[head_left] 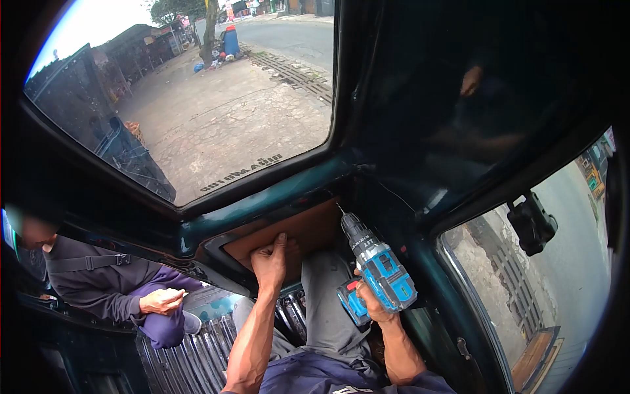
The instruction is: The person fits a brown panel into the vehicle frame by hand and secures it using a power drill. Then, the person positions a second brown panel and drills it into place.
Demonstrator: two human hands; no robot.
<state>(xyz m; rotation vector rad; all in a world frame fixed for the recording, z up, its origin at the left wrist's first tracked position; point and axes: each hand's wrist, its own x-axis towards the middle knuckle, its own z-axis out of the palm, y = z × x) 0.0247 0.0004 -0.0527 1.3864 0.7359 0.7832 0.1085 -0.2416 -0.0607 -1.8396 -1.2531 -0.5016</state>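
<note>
I am inside a vehicle cab, looking at its dark green frame. My left hand presses against a brown panel fixed under the green frame bar. My right hand grips a blue and grey cordless drill. The drill's bit points up and left toward the panel's upper right corner, close to it; contact is unclear. My legs in grey trousers lie below both hands.
Another person in a dark grey top sits at the left, one hand near purple cloth. A ribbed metal floor lies below. A window opens onto a paved yard. A black mirror mount hangs at the right window.
</note>
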